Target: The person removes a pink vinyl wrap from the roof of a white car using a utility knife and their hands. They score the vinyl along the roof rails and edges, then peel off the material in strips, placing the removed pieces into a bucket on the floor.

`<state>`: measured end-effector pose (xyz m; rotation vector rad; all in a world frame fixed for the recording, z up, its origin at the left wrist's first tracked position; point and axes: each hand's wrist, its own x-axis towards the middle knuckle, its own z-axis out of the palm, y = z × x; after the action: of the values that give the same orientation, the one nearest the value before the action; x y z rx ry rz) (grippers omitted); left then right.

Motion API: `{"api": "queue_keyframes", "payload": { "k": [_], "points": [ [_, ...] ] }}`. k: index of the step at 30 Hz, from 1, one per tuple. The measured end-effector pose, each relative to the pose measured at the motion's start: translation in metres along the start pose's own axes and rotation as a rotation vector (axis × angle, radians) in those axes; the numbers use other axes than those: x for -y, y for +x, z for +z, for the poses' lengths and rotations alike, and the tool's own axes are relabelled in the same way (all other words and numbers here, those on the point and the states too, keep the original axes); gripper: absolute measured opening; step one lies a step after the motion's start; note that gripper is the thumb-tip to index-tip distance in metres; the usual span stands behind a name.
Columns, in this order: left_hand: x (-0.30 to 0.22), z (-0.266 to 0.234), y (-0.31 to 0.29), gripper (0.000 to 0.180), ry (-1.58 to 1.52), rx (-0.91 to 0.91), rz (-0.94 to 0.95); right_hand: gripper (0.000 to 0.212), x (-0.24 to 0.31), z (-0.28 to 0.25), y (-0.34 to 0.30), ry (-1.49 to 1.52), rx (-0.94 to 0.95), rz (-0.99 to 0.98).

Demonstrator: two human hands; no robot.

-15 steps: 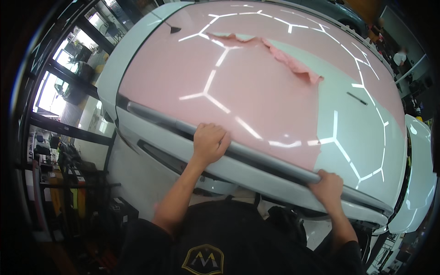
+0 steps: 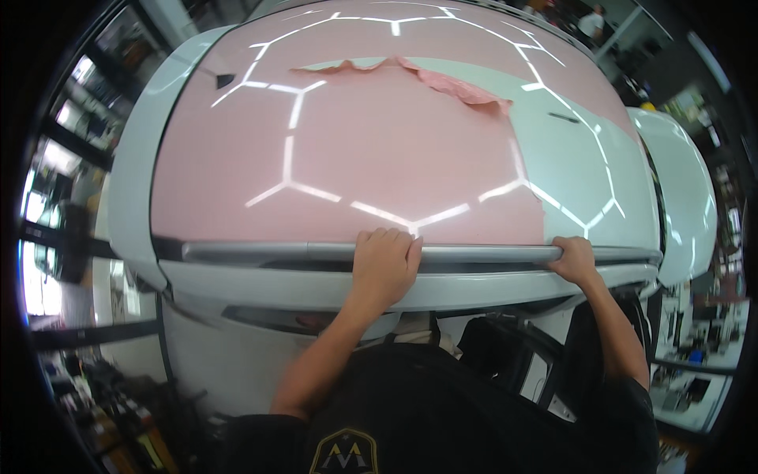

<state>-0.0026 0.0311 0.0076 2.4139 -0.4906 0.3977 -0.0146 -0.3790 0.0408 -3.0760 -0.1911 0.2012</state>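
A workshop lies around the rim of the picture, bent by the lens: shelving and bright windows point(image 2: 55, 182) on the person's left, cluttered benches point(image 2: 695, 355) on the right, all too warped and small to read in detail. In the middle stands a white car point(image 2: 584, 166), its broad curved panel covered mostly with glossy pink film point(image 2: 355, 150). The film mirrors a honeycomb of ceiling lights. Its far edge is torn and crumpled into a ragged fold point(image 2: 458, 85), and the right part of the panel is bare white.

Along the near edge of the panel runs a long grey trim strip point(image 2: 276, 251), its long axis lying left to right across the view, slightly bowed by the fisheye. The left hand point(image 2: 384, 265) lies over the strip near its middle, fingers curled over the film's near edge and pressed together. The right hand point(image 2: 575, 259) closes its grip around the strip further right; its fingertips are hidden behind it. Below, the person's dark shirt point(image 2: 410, 419) fills the lower edge and hides the car's lower body.
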Motion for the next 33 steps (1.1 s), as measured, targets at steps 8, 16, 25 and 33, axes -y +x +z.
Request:
{"api": "queue_keyframes", "payload": {
  "k": [8, 16, 25, 33],
  "points": [
    [0.007, -0.028, 0.014, 0.023, -0.004, 0.367, 0.106, 0.039, 0.001, -0.016, 0.004, 0.168, 0.144, 0.07],
    [0.037, -0.061, 0.133, 0.032, -0.098, 1.302, 0.133, 0.036, -0.063, -0.043, 0.165, 0.384, -0.376, 0.324],
    [0.114, 0.064, 0.334, 0.061, 0.282, 0.117, 0.616, 0.033, -0.158, -0.009, 0.269, -0.34, -0.496, 0.307],
    [0.118, 0.091, 0.41, 0.057, 0.267, 0.359, 0.552, 0.018, -0.078, 0.004, 0.231, 0.337, -0.925, 0.295]
  ]
}}
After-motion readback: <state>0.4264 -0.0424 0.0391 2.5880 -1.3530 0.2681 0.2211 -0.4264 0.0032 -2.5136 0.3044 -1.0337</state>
